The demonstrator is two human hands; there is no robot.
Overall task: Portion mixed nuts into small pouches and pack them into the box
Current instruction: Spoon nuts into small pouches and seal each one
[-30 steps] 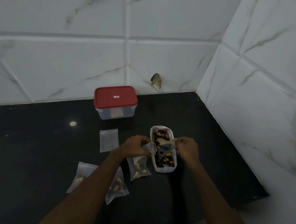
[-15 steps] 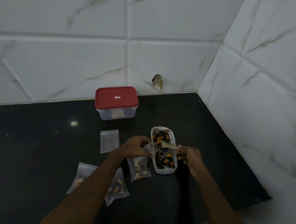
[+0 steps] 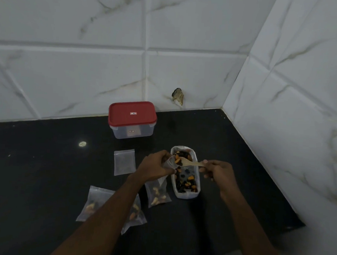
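Note:
A white tray of mixed nuts (image 3: 196, 195) lies on the black counter (image 3: 44, 179). My left hand (image 3: 155, 168) grips the open mouth of a clear pouch (image 3: 157, 193) partly filled with nuts, right beside the tray's left wall. My right hand (image 3: 217, 170) holds a wooden spoon (image 3: 189, 163) by its handle; its bowl carries nuts at the pouch mouth. Two filled pouches (image 3: 93, 205) lie near my left forearm, one partly hidden. An empty pouch (image 3: 124, 162) lies flat further back. The red-lidded box (image 3: 132, 119) stands closed by the wall.
White marble tiles form the back wall and the right wall (image 3: 291, 114), which meet in a corner behind the tray. The counter's front edge runs at the lower right (image 3: 287, 229).
My right hand lifted the spoon out of the tray with nuts on it and carried it left to the pouch mouth. My left hand kept its hold on the pouch.

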